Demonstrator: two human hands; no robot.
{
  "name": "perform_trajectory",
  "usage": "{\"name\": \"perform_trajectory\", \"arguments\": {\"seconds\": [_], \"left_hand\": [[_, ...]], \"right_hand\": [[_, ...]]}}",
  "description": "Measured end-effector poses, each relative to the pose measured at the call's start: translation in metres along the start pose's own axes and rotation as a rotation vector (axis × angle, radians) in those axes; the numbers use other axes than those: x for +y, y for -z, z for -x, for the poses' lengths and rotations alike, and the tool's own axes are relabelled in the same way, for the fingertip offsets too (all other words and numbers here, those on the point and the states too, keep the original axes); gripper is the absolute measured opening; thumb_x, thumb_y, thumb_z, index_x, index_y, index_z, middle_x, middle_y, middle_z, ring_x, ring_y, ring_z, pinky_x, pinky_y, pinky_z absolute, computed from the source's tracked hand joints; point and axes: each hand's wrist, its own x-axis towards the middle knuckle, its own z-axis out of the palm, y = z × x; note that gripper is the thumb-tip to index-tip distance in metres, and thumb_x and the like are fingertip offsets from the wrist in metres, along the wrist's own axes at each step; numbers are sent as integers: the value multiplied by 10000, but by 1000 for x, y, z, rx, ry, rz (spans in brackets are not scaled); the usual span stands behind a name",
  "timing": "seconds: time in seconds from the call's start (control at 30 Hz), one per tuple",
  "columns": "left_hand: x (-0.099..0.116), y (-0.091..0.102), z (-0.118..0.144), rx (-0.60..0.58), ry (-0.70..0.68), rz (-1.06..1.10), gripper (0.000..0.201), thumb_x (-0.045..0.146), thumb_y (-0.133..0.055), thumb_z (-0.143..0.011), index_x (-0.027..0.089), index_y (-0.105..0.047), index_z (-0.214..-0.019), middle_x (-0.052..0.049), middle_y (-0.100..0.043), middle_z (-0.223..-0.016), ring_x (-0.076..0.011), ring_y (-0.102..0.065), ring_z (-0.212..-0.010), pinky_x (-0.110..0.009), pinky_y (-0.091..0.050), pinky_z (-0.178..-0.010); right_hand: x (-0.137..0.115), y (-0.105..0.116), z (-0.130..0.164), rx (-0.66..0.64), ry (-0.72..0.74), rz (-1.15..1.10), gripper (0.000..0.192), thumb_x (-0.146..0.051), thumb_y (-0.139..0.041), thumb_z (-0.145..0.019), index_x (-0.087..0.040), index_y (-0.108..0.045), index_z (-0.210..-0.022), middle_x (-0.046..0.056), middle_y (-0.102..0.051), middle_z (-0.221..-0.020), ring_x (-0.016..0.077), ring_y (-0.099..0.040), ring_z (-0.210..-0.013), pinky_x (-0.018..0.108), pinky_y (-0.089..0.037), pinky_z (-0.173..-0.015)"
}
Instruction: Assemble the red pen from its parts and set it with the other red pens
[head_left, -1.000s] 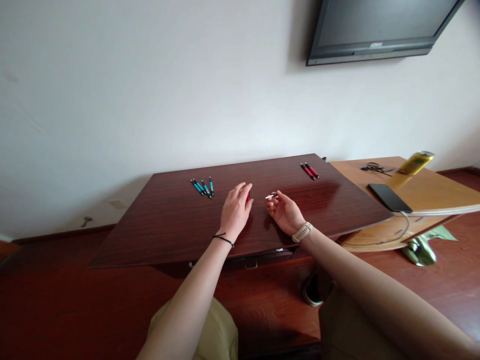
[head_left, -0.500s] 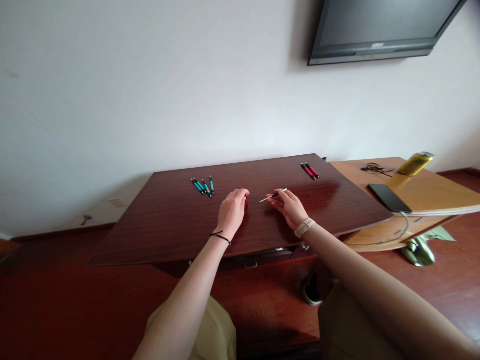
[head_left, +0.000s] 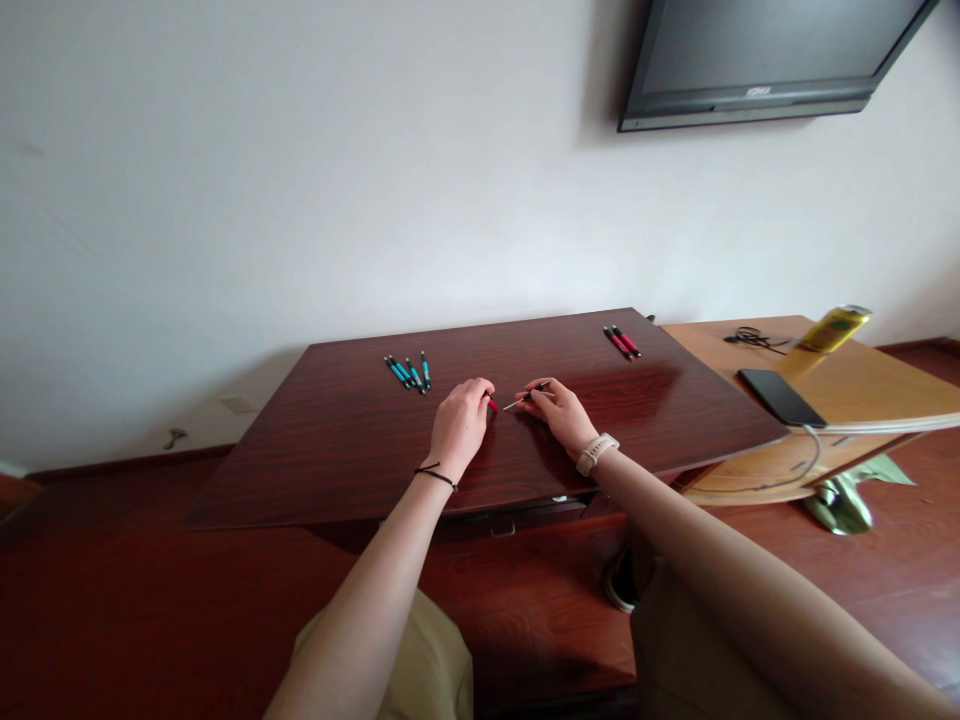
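Hands meeting over dark wooden table [head_left: 337,450] by white wall [head_left: 300,180]: left hand [head_left: 461,425] gripping red pen barrel [head_left: 493,405], right hand [head_left: 559,412] pinching thin refill [head_left: 517,403]. Television [head_left: 765,50] hanging above.

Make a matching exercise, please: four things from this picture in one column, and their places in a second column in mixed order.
Things:
1. teal pens
2. phone
3. can
4. red piece

Places:
A. at the left hand's fingers
B. far right, on the light table
C. dark table, back left
D. light table, near edge, cable attached

Pairs: 1-C, 2-D, 3-B, 4-A
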Motion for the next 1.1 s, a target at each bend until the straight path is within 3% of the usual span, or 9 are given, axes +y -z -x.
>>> {"name": "perform_trajectory", "arguments": {"seconds": [0.3, 1.1], "left_hand": [[-1, 2, 3, -1, 4, -1, 207, 77, -545, -1001, 238, -655, -1070, -56, -736, -1062, -234, -688, -996, -339, -527, -882], [-24, 4, 28, -53, 6, -151, 170, 107, -629, -967, 247, -701, -1032, -51, -750, -997, -248, -682, -945, -351, -523, -844]], "right_hand": [[1, -12, 1, -63, 90, 134, 307, -510, -723, -898, -258, -620, -1039, 39, -789, -1024, 204, -770, -930, 421, -603, -1010], [-5, -4, 8, -69, -32, -99, 431, -521, -860, -799, -225, -637, -1019, 85, -802, -1103, 194, -768, -1012, 400, -571, -1102]]}}
